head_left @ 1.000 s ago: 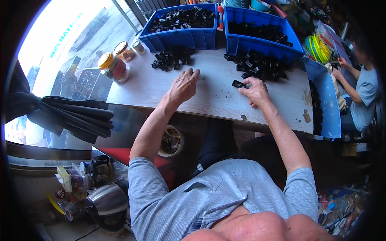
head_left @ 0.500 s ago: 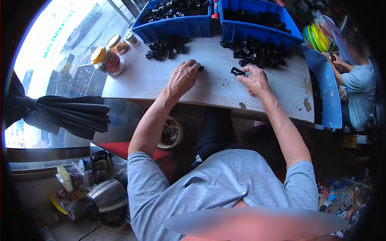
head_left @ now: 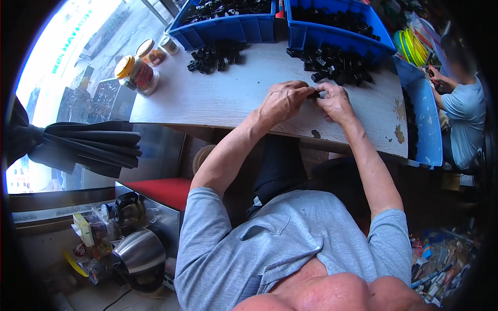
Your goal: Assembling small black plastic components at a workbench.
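Observation:
My left hand (head_left: 284,99) and my right hand (head_left: 337,102) meet above the near part of the table, fingertips almost touching. Between them, a small black plastic part (head_left: 314,95) shows, mostly covered by the fingers of both hands. The fingers of each hand are pinched closed on black pieces; whether they are joined cannot be made out. Just beyond my right hand lies a heap of black plastic parts (head_left: 340,66). A smaller group of similar black parts (head_left: 215,58) is farther left on the table.
Two blue bins, a left one (head_left: 228,32) and a right one (head_left: 337,42), hold black parts along the table's (head_left: 233,85) far side. A yellow-lidded jar (head_left: 140,76) stands at left. At right, a person (head_left: 459,103) works beside a light blue bin (head_left: 428,122).
My left hand has moved right with its small black piece, reaching the black part in my right hand. The right hand has shifted only slightly. The hands were apart before.

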`<state>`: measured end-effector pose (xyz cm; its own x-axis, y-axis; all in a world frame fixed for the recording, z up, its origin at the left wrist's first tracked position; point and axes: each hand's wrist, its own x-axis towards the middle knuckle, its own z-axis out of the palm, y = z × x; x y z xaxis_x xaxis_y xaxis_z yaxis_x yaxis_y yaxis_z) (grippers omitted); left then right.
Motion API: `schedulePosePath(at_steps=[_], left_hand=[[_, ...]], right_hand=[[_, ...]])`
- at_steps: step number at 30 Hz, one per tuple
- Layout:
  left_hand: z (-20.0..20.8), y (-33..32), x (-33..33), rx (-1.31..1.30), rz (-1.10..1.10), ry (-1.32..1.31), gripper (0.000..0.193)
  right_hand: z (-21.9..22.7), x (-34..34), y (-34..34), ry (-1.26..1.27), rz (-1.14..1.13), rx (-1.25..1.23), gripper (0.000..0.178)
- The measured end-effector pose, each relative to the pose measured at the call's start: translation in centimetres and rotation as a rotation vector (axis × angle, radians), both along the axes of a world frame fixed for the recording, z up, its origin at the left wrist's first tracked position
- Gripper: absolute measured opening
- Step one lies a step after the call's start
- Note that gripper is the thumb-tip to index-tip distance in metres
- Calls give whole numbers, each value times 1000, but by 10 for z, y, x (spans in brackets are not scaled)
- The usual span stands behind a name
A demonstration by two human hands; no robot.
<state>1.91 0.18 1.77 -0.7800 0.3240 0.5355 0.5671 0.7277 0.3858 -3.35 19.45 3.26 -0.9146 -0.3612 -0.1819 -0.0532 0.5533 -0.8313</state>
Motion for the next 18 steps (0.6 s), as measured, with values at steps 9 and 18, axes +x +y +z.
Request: schedulePosePath(at_steps=[9, 18], left_hand=[[-6, -1, -5, -4, -73, 6, 32], [-9, 1, 18, -154, 43, -34, 45]], right_hand=[[11, 0, -2, -68, 11, 37, 32], [10, 3, -3, -79, 13, -1, 30]])
